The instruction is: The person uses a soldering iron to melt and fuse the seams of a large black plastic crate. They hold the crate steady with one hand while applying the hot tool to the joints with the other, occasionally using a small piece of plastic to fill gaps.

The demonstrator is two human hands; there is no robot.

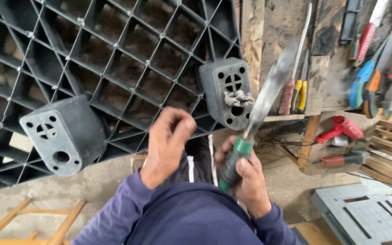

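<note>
My right hand [249,179] grips the dark green-banded handle of a hand saw [268,93]; its long grey blade points up and to the right, blurred. My left hand [169,140] is raised beside it with the fingers curled loosely together, holding nothing that I can see. Both arms wear purple sleeves. Just behind the hands leans a black plastic pallet [114,59] with a grid of ribs and two block feet; a grey rag [237,97] is stuffed in the right foot.
Hand tools hang on the wooden wall at right: screwdrivers, yellow-handled pliers [299,93], saws with coloured handles. A red power tool [341,128] lies on a shelf. A grey plastic panel [368,215] lies lower right, a wooden frame [46,227] lower left.
</note>
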